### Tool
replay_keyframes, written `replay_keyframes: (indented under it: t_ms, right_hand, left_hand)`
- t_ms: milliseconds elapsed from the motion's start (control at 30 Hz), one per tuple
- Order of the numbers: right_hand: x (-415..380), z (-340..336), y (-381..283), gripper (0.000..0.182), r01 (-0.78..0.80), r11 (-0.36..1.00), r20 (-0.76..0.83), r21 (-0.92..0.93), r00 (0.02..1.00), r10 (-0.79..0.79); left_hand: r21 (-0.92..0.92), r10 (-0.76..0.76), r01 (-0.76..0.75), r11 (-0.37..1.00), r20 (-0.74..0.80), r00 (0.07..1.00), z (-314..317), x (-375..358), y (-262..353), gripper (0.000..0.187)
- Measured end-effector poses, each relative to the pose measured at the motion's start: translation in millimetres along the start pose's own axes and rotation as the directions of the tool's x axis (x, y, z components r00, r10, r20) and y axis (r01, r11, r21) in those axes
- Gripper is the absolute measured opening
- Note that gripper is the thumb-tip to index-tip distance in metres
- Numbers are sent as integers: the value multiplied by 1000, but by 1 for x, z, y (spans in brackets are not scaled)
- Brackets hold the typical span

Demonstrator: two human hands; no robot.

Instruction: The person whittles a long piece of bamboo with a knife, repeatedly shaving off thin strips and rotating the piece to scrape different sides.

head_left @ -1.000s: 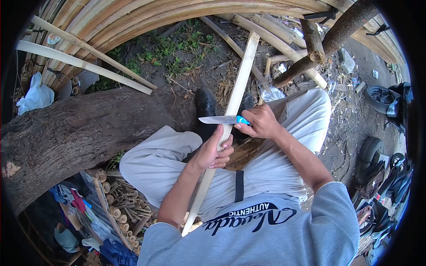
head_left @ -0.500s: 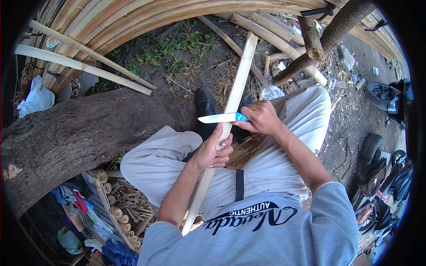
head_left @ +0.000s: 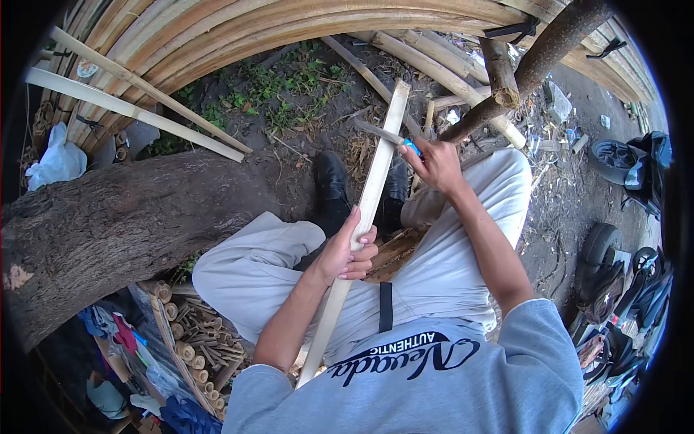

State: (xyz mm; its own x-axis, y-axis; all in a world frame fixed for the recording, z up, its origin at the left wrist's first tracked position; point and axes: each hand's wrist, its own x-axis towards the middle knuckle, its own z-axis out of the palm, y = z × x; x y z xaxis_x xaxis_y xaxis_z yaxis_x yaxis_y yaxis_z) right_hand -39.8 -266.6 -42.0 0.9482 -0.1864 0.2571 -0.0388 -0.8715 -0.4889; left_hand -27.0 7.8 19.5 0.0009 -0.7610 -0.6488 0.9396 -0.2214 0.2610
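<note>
A long, pale bamboo strip [head_left: 378, 170] slants from my lap up and away between my boots. My left hand [head_left: 350, 248] is wrapped round it at about its middle. Further up, my right hand [head_left: 436, 163] grips the blue handle of a knife [head_left: 388, 133]. The blade lies across the strip below its far end, with its tip pointing to the upper left. My right fingers are closed round the handle, which they partly hide.
A thick tree trunk [head_left: 144, 217] lies at the left. Bundled bamboo strips [head_left: 289, 29] curve across the top. A branch [head_left: 531, 72] leans at the upper right. A crate of cut bamboo pieces [head_left: 168, 336] stands at the lower left.
My right hand and the knife have moved up along the strip, away from my left hand, and the blade has tilted. The strip's far end sits a little lower in view.
</note>
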Motion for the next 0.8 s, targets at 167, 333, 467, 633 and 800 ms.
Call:
replay_keyframes:
  t_ms: [167, 333, 467, 633, 800]
  right_hand:
    - [-26, -3, -48, 41, 252, 927, 104, 279, 951, -290]
    - [-30, -5, -46, 40, 273, 918, 153, 288, 933, -326]
    - [-28, -7, -41, 42, 353, 913, 160, 203, 908, -387]
    - [-22, -5, -31, 44, 402, 907, 163, 123, 894, -418]
    - [-16, 3, -21, 44, 346, 930, 104, 122, 928, -359]
  left_hand:
    - [55, 40, -39, 998, -11, 999, -4, -4, 5, 64]
    - [134, 63, -59, 989, -21, 998, 1, -7, 3, 64]
    - [166, 75, -70, 984, -23, 997, 3, -9, 2, 63]
    - [180, 66, -55, 982, -57, 996, 6, -9, 3, 63]
    - [160, 80, -70, 985, -56, 995, 7, -9, 5, 62]
